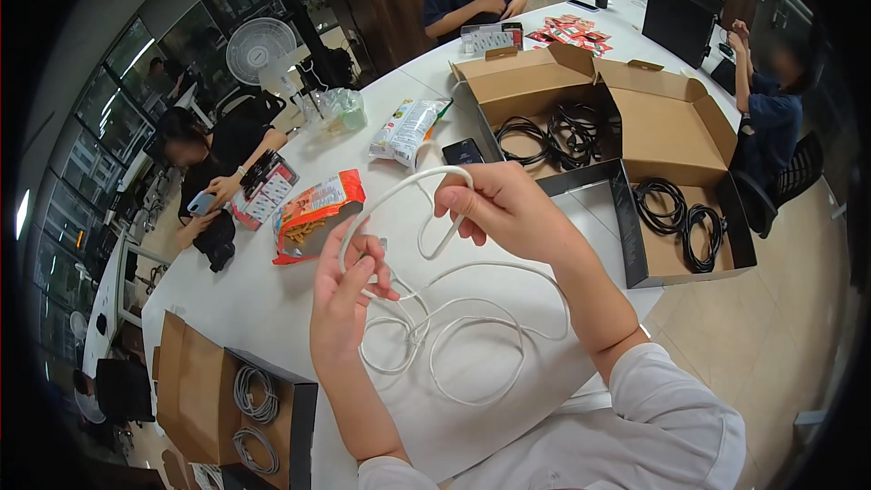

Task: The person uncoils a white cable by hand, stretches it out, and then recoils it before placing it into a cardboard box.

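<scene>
A white cable (476, 318) lies in loose loops on the white table, and part of it rises into both my hands. My right hand (494, 204) pinches the cable between thumb and fingers, with a loop arching over to the left. Lower and to the left, my left hand (349, 286) has its fingers curled around the cable. A small light-coloured end piece, perhaps a plug, shows by the left fingers; its shape is hard to make out. Just beyond my hands lie an open red snack bag (318, 213) and a black phone (463, 152).
Open cardboard boxes (667, 109) with coiled black cables stand at right; another box (195, 390) with grey coils sits lower left. A white snack bag (408, 132), a clear plastic bag (336, 113) and a black monitor (679, 24) are farther back. Several people are around the table.
</scene>
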`<control>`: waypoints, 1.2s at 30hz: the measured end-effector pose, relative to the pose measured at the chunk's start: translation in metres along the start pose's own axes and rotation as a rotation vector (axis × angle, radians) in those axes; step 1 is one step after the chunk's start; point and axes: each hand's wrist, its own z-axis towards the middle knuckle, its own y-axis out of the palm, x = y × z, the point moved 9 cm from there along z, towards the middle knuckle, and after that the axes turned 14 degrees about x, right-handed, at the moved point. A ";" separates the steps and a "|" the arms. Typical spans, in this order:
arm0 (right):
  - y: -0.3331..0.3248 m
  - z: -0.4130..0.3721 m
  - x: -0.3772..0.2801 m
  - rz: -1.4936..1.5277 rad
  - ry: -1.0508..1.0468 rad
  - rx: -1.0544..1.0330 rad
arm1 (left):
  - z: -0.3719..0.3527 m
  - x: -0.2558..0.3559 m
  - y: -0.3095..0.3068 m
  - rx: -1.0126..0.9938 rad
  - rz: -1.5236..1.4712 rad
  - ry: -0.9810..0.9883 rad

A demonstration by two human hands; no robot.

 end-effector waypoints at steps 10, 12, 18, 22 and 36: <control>0.003 0.001 -0.012 0.116 -0.163 -0.016 | 0.007 -0.035 0.009 -0.146 -0.279 -0.232; 0.007 -0.003 -0.016 0.101 -0.183 -0.083 | 0.007 -0.034 0.017 -0.235 -0.361 -0.224; 0.024 -0.008 -0.001 -0.020 -0.080 -0.231 | 0.009 -0.023 0.003 -0.158 -0.474 -0.117; 0.028 -0.006 0.012 -0.114 0.029 -0.229 | 0.004 -0.016 0.006 -0.194 -0.570 -0.057; 0.035 -0.010 0.016 -0.291 -0.217 -0.357 | 0.012 -0.007 -0.012 -0.038 -0.683 -0.126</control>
